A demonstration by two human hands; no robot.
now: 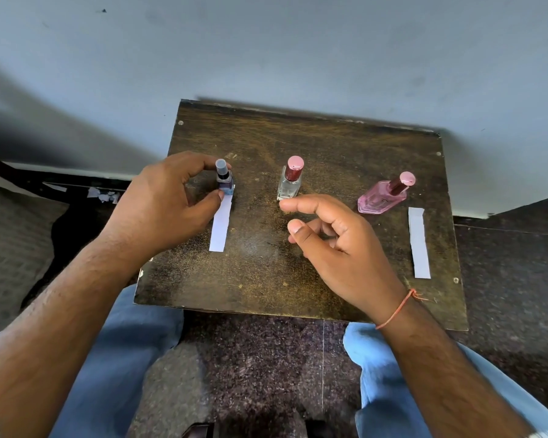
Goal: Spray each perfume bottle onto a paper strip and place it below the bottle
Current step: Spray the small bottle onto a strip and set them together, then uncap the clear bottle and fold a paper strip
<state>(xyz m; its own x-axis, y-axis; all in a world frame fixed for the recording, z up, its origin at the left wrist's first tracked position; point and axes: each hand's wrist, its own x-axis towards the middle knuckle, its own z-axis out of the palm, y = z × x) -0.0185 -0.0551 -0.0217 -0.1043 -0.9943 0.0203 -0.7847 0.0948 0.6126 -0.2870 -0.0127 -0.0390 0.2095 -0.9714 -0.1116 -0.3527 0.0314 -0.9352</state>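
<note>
Watching the left hand (162,203): its fingers (200,162) curl round the purple bottle (225,180), forefinger by the clear cap up top, thumb down at the base, right where the top end of the left paper strip (221,227) touches or tucks under the bottle. Can't tell which. Risk one: if that hand lifts or slides the bottle, the strip end drags along and skews out from below it, or the thumb pins it and creases it. Risk two: the bottle is narrow and tall, gripped top and bottom from one side, so a careless release tips it toward the middle bottle (290,181). Right hand (339,245) hovers loosely curled, holding nothing, forefinger tip just beside the middle bottle's base; a nudge there knocks that one over too, as it stands upright with a heavy-looking dark red cap. Pink bottle (385,196) stands on the right of the counter (329,147), with the right paper strip (419,243) near the counter's right edge, offset to the right rather than squarely under it; a sleeve or draught could take it off the edge. Count: three bottles, two strips, two hands. Middle bottle has no strip below it, so by my read one strip is missing or not yet made, and that bottle is still to do. Paper scraps (103,194) lie on the floor at left.
</note>
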